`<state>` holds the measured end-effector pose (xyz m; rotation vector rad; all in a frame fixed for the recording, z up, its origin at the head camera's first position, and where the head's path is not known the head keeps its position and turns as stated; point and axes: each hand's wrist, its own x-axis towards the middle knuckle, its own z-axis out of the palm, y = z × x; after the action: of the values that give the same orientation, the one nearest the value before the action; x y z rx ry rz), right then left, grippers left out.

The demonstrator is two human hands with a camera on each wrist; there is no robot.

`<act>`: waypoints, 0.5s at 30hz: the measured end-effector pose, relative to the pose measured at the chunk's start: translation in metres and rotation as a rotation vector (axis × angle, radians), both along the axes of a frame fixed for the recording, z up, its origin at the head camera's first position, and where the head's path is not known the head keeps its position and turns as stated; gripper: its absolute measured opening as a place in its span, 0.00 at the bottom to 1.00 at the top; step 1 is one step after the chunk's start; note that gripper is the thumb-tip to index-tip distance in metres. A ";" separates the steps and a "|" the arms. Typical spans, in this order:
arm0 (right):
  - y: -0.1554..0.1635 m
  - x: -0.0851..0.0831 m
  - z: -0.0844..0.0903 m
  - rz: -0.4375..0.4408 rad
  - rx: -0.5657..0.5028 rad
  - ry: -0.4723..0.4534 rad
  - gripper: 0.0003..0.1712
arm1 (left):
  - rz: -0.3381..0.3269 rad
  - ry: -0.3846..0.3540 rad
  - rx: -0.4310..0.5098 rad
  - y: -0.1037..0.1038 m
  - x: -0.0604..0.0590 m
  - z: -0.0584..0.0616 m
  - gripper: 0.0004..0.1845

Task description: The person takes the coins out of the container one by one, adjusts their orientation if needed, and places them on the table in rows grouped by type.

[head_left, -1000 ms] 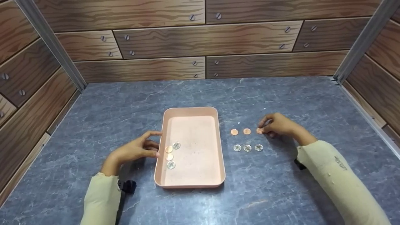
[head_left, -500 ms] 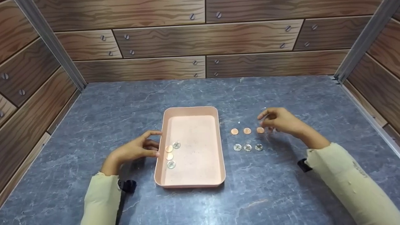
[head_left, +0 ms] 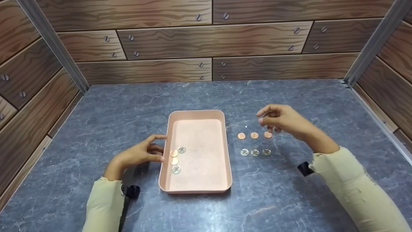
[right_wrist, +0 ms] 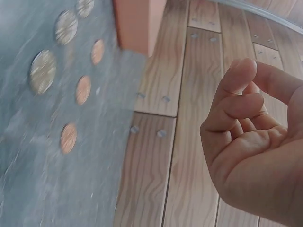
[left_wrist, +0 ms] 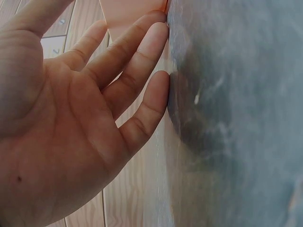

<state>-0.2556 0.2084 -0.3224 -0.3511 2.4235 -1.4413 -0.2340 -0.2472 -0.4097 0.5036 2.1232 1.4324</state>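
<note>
Brown wood-plank-patterned wall panels [head_left: 161, 40] stand at 9, 12 and 3 o'clock; straight grey metal posts [head_left: 51, 42], at 10 and 2. White-veined, blue-grey marbled tabletop [head_left: 145, 103] shows pale glare [head_left: 206, 214] at 6 o'clock.

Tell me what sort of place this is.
Probably a small work booth set up for tabletop handling: a gray marbled table is enclosed by walls patterned like wooden planks, with metal posts at the back corners.
</note>
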 end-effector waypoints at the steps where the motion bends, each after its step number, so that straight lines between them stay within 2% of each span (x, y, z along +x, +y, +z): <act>1: -0.003 0.000 0.001 0.006 -0.010 0.000 0.16 | -0.001 -0.001 0.002 0.000 0.000 0.000 0.42; 15: -0.062 -0.001 0.014 0.128 -0.126 0.005 0.15 | -0.006 -0.011 0.014 0.000 -0.001 0.000 0.43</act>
<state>-0.2570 0.1465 -0.3088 -0.5292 2.2745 -1.5405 -0.2345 -0.2476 -0.4095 0.5061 2.1031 1.4441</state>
